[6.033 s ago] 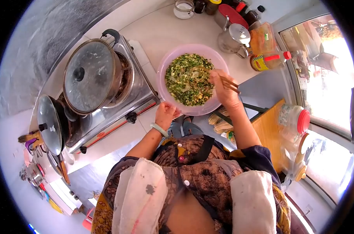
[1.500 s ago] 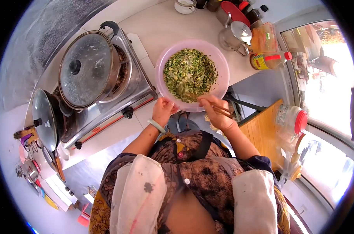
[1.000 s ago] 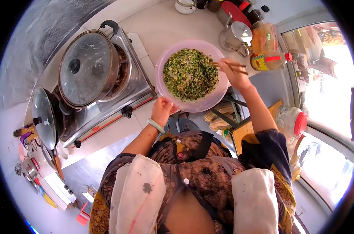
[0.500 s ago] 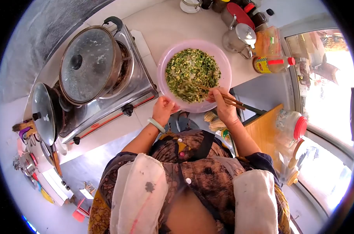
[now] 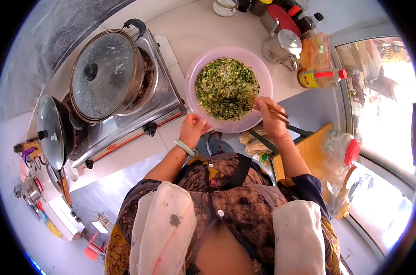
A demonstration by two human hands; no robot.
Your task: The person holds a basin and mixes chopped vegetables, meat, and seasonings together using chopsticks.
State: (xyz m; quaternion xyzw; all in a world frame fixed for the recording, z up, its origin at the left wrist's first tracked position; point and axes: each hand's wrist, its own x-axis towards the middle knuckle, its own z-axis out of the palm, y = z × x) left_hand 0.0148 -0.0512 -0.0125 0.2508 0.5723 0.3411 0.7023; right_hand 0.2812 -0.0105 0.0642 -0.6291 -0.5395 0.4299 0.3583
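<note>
In the head view, a round basin [image 5: 266, 85] of smooth, slightly translucent pink plastic sits on the pale, flat tabletop [image 5: 185, 23], to the right of the stove and in front of the person. Inside it lies a loose, moist heap of finely chopped filling [image 5: 224, 85], dark green leaf flecked with yellow crumbs and glassy pale strands. The left hand [image 5: 193, 129], with a pale, rounded bangle [image 5: 184, 147] at its wrist, is at the near-left edge of the basin, its fingers clamped on the thin rim. The right hand [image 5: 272, 120] is over the near-right rim, fingers closed around slim brown chopsticks [image 5: 277, 113]; their back ends jut out past the hand, while their front ends are hard to make out against the filling. On the left, the stove [image 5: 170, 94] of shiny, stained metal carries a wide round pot whose domed glass lid [image 5: 109, 91], speckled with whitish marks, has a black knob. Beyond the basin to the right stand a rounded, polished metal pitcher [image 5: 276, 49] and, near it, a clear plastic bottle [image 5: 326, 79] with a red cap and yellow label, lying tilted in the wide-angle view.
</note>
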